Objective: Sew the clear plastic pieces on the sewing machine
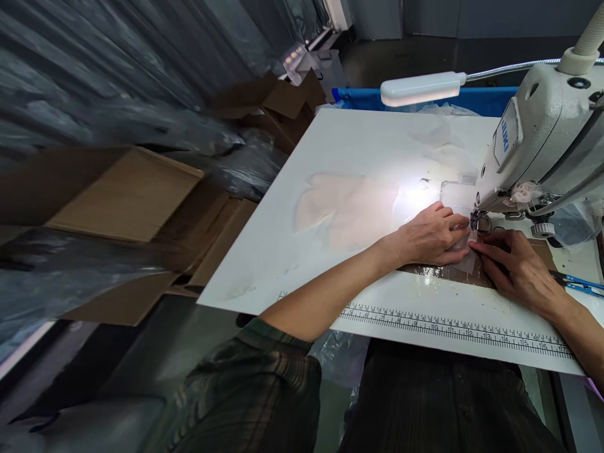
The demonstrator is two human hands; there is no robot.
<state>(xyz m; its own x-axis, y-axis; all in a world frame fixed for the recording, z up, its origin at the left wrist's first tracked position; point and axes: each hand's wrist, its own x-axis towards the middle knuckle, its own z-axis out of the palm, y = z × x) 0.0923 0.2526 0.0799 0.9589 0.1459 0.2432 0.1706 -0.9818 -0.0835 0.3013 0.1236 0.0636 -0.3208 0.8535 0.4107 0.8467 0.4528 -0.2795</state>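
Observation:
My left hand [431,236] lies on the white sewing table [330,145], fingers stretched flat and pressing a small pale fabric piece [465,255] just in front of the presser foot [476,221] of the white sewing machine [542,145]. My right hand [516,267] rests to the right of it, fingers extended and pressing the same piece from the other side. The fabric lies on a shiny brown patch [438,274] taped to the table. Most of the fabric is hidden under my fingers.
A lamp [422,88] on a flexible neck lights the needle area. A printed ruler [453,324] runs along the table's near edge. Blue-handled snips [582,284] lie at the right. Cardboard boxes [127,195] and plastic-wrapped bundles [117,69] crowd the floor to the left.

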